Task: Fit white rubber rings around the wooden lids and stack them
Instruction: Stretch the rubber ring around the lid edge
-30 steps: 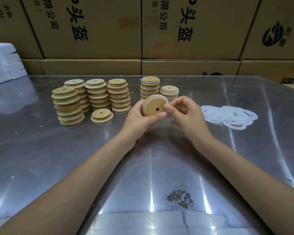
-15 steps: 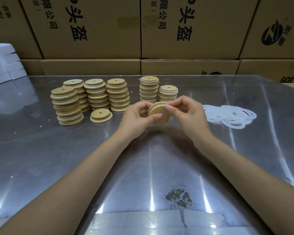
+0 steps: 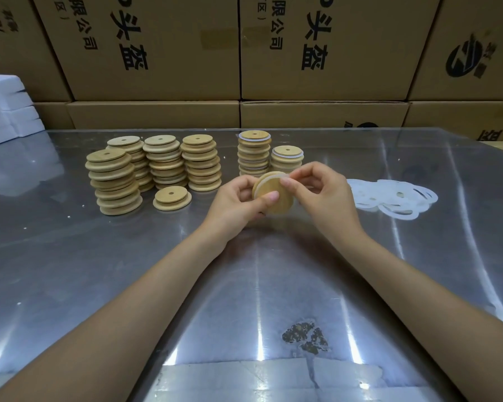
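Left hand and right hand both pinching a tilted wooden lid with a white rubber ring at its rim, held above the table, just before two ringed stacks.

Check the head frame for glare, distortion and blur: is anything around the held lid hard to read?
Head view: bright streaks of glare cross the shiny table, washing out the pile of white rings; wide-angle distortion tilts the cartons outward; the held lid between the left hand and right hand is fairly sharp, its white ring only partly visible.
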Demonstrator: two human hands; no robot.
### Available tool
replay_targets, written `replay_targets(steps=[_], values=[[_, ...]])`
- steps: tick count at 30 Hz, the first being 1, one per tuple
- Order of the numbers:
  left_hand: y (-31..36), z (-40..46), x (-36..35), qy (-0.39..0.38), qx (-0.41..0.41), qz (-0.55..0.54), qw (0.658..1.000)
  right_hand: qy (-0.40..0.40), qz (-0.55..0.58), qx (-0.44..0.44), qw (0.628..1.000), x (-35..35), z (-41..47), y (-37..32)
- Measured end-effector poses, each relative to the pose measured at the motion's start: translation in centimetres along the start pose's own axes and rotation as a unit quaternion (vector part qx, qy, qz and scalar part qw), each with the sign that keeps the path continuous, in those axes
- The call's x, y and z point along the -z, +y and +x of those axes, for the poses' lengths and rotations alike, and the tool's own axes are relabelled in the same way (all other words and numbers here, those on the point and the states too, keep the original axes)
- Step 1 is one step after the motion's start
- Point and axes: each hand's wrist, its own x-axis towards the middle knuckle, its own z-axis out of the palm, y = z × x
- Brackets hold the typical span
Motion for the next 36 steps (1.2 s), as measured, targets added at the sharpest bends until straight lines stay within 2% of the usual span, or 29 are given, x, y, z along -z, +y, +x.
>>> replay_targets(steps=[4, 5, 7, 11, 14, 18, 25, 31, 36], values=[[-0.45, 0.14, -0.53, 0.000, -0.065, 0.191, 0.979, -0.016, -0.055, 0.010, 0.998, -0.21, -0.47, -0.06], [-0.44, 0.12, -0.51, 0.000, -0.070, 0.202, 0.977, -0.019, -0.062, 0.015, 0.998, -0.26, -0.43, -0.10], [-0.42, 0.20, -0.22, -0.001, -0.069, 0.174, 0.982, -0.019, -0.032, 0.002, 0.999, -0.38, -0.22, -0.21], [-0.35, 0.36, -0.10, -0.012, -0.067, 0.125, 0.990, -0.009, 0.113, -0.061, 0.992, -0.37, -0.02, -0.36], [-0.34, 0.27, -0.29, -0.017, -0.061, 0.093, 0.994, -0.010, 0.155, -0.062, 0.986, -0.15, -0.07, -0.57], [-0.43, 0.24, -0.33, -0.002, -0.056, 0.059, 0.997, -0.020, 0.171, -0.061, 0.983, -0.28, -0.08, -0.97], [-0.39, 0.44, 0.00, 0.023, -0.060, 0.022, 0.998, -0.014, 0.154, -0.116, 0.981, -0.29, -0.17, -0.62], [-0.49, 0.45, 0.14, 0.020, -0.069, 0.029, 0.997, -0.028, 0.154, -0.127, 0.979, -0.14, -0.18, -0.63], [-0.17, 0.36, 0.12, 0.021, -0.112, 0.090, 0.989, -0.036, 0.167, -0.142, 0.975, 0.01, -0.14, -0.35]])
